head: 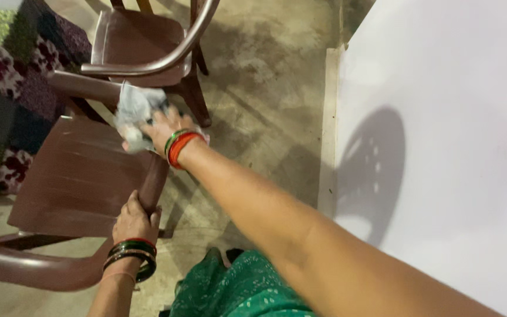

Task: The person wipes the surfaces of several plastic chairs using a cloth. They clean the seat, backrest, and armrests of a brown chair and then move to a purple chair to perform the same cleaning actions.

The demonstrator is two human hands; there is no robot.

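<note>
I see my right hand (161,130) stretched out toward eleven o'clock, fingers pressed around a crumpled pale cloth (133,111) and holding it against the armrest (86,87) of a brown plastic chair (77,176). My left hand (135,220) sits lower, around seven o'clock from the cloth, clamped on the front edge of the chair's seat, fingers wrapped over the rim. Both wrists carry green and red bangles (178,147). A second brown chair (142,44) stands just behind, at twelve o'clock. A flowered patchwork fabric (4,64) lies at nine o'clock. A white wall (441,147) fills three o'clock, and the concrete floor (265,76) runs between.
</note>
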